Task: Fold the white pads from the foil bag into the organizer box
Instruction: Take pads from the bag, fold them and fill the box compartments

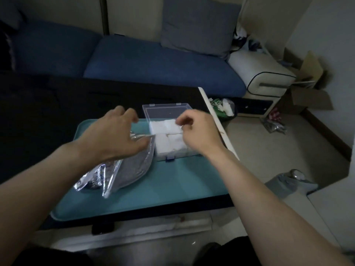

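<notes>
Dim counter [57, 104] carries a teal tray [153, 189]. Left hand [113, 135], fingers spread, steadies the foil bag [132, 167] beside the organizer box [163, 110]. Right hand [199, 131] fingers pinch white pads [163, 139] down for packing.

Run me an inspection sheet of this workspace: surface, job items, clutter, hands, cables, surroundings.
Surface: teal tray on a dark table.
Job items: clear box, lid open, white pads packed inside; foil bag lies left of it on the tray.
Clutter: nothing seen on the tray.
Hands: left hand over the bag's top, fingers spread; right hand over the box, fingers curled at a pad, grip unclear.
Cables: nothing seen.
Surroundings: blue sofa, grey cushion, cardboard box, bin on the floor.
</notes>
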Demonstrator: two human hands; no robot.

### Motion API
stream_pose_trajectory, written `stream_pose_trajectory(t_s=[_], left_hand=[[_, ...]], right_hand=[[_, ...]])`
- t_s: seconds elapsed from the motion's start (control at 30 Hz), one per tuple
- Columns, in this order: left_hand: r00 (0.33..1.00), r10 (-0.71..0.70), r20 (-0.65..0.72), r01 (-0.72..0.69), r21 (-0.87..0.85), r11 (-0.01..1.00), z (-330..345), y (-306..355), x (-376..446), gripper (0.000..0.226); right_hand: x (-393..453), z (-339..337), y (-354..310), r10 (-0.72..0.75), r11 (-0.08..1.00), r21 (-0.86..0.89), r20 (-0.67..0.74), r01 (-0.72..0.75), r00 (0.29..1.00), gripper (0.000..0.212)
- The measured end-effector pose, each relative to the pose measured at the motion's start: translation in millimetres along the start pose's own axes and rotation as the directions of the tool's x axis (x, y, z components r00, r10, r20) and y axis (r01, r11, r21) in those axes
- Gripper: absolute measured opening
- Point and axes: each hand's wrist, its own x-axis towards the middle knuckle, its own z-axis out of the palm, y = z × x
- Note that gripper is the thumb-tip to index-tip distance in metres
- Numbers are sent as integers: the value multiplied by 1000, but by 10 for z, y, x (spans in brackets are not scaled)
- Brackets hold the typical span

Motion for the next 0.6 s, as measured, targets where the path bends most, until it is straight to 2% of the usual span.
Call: stream_pose_trajectory(t_s=[0.03,0.1,0.13,0.2,0.27,0.4,0.5,0.6], left_hand=[[993,-42,109,38,34,999,19,-112,-19,65],[953,-131,273,111,89,990,71,-286,-72,55],[930,-174,325,145,111,983,102,-345,-80,43],[903,-215,373,195,93,977,153,-430,-77,21],[902,-206,378,220,8,976,142,-497,-85,17],[924,-202,324,259,-141,956,88,-550,-82,28],[933,-226,279,286,-195,938,134,-567,-70,27],[922,-214,322,313,-295,903,159,-553,-72,35]], right_hand=[[-61,86,-100,-30,999,21,144,28,989,34],[-184,288,-282,-65,998,27,408,59,911,36],[-228,390,-340,-73,997,11,504,79,861,38],[-300,584,-433,-86,992,-21,606,124,791,37],[-330,768,-471,-84,987,-54,629,151,773,31],[-313,943,-467,-42,971,-172,558,165,829,31],[-297,982,-461,-18,957,-234,541,171,841,49],[-260,1024,-457,-10,949,-261,537,178,844,67]])
